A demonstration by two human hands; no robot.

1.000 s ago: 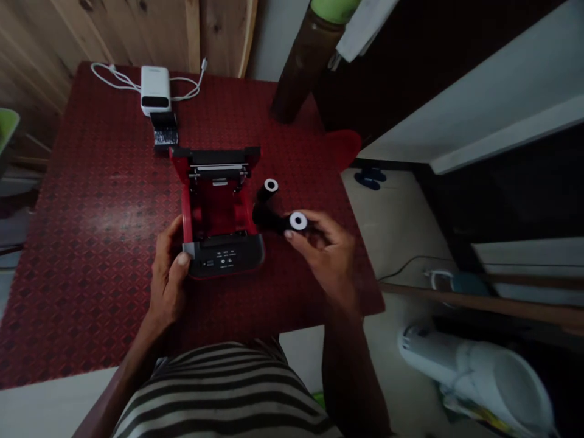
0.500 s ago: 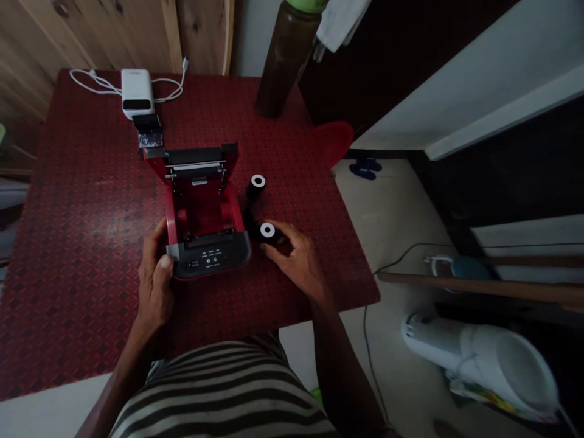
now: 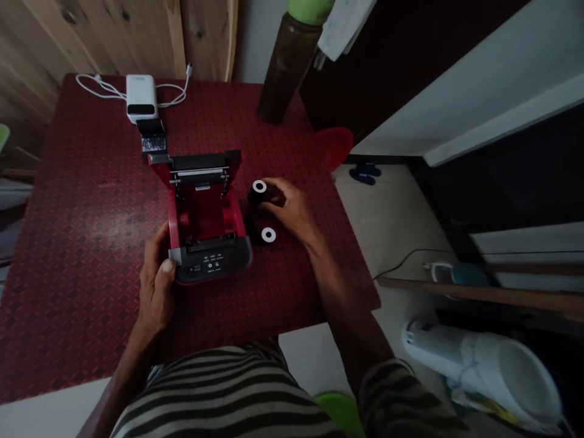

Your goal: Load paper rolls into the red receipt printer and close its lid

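A red and black label printer (image 3: 212,258) stands on the table with its lid (image 3: 198,163) raised and its red inner bay exposed. My left hand (image 3: 157,280) grips its left side, thumb on the front corner. To the printer's right stand two black ribbon rolls with white-ringed ends, a farther roll (image 3: 258,196) and a nearer roll (image 3: 268,236). Thumb and fingers of my right hand (image 3: 292,210) close around the farther one; the nearer stands just in front, untouched.
Behind the printer are a dark hinged piece (image 3: 152,137) and a white power bank (image 3: 141,100) with a white cable. A tall brown bottle (image 3: 287,67) with a green lid stands at the table's back right. A red stool (image 3: 335,148) shows beyond the right edge.
My right hand has left the nearer roll and moved away from me to the farther one. My left hand stays on the printer. The view has shifted slightly.
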